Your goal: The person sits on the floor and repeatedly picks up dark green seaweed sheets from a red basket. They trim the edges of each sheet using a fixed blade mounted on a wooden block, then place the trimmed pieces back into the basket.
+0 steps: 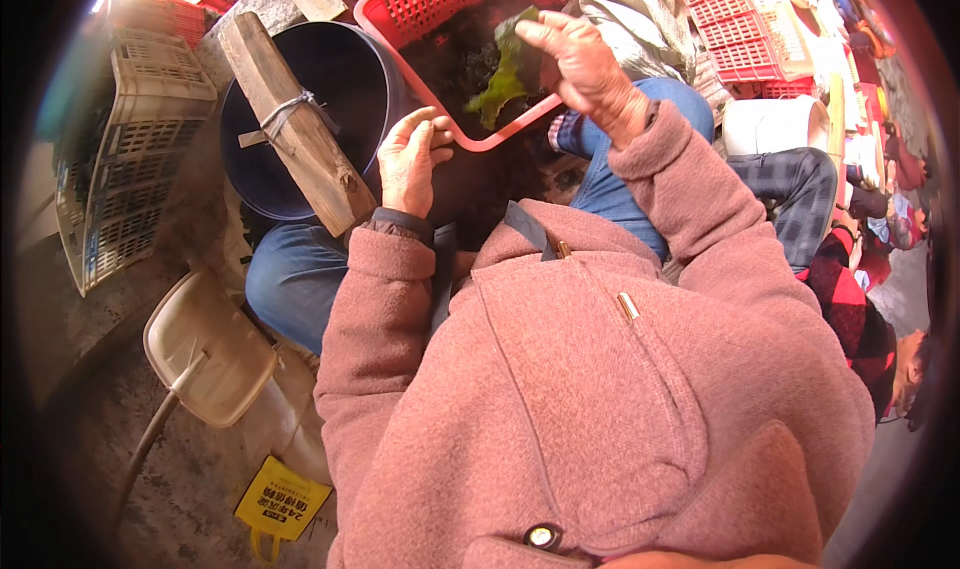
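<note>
My right hand (581, 55) pinches a ragged green leaf, perhaps seaweed (501, 77), by its upper end. The leaf dangles over a pink plastic basket (487, 145) that holds a dark, wet-looking mass (450, 51). Left of the basket's near corner, my left hand (409, 156) has its fingers loosely curled, with nothing visible in them. Beside it, a thick wooden block (296, 122) lies slanted across a dark blue round tub (386, 81). A cord (289, 111) is tied around the block's middle, and a small wooden piece sticks out there.
White plastic crates (135, 149) stand at the left. Below them are a pale scoop-like container (214, 347) with a pole and a yellow bag (285, 498) bearing writing. A woven sack (637, 13), red crates (742, 28), a white bucket (776, 126) and several people are at the right.
</note>
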Demonstrator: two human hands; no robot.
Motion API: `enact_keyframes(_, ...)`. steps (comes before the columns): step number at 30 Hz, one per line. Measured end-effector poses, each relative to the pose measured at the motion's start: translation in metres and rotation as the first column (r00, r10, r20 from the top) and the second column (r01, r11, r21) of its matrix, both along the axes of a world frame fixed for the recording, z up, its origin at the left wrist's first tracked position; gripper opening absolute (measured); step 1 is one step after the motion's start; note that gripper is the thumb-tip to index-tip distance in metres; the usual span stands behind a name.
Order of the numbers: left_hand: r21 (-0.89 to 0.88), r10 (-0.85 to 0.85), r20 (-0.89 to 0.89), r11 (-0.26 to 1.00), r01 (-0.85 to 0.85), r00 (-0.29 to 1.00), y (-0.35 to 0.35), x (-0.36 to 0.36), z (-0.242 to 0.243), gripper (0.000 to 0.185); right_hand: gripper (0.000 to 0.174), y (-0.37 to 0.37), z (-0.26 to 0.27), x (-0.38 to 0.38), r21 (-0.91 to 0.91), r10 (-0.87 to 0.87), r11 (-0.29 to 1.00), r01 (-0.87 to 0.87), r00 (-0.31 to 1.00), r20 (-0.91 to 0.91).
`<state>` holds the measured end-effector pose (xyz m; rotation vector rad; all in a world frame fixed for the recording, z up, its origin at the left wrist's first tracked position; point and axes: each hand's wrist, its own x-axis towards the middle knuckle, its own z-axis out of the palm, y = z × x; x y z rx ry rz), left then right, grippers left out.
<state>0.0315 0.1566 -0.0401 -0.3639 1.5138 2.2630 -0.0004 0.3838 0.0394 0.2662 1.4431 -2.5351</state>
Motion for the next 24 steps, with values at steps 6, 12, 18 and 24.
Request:
enact_keyframes(6, -0.326, -0.538, 0.243, 0.738, 0.590, 0.807, 0.008, 0.027, -0.017, 0.016, 0.016, 0.035, 0.000, -0.038, 0.110, 0.024, 0.994, -0.014, 0.996, -0.087)
enact_keyframes(12, -0.757, -0.869, 0.280, 0.062, 0.650, 0.409, 0.007, 0.057, -0.123, 0.024, 0.015, 0.050, -0.040, -0.063, 0.451, -0.151, 0.854, 0.258, 0.954, -0.259)
enact_keyframes(18, -0.733, -0.794, 0.523, -0.232, 0.640, 0.310, -0.009, 0.067, -0.209, 0.022, 0.005, 0.067, -0.043, -0.046, 0.630, -0.181, 0.707, 0.320, 0.944, -0.276)
enact_keyframes(24, -0.805, -0.702, 0.230, 0.251, 0.537, 0.674, 0.027, 0.038, -0.272, 0.032, 0.009, 0.066, -0.037, -0.037, 0.456, -0.212, 0.849, 0.268, 0.962, -0.171)
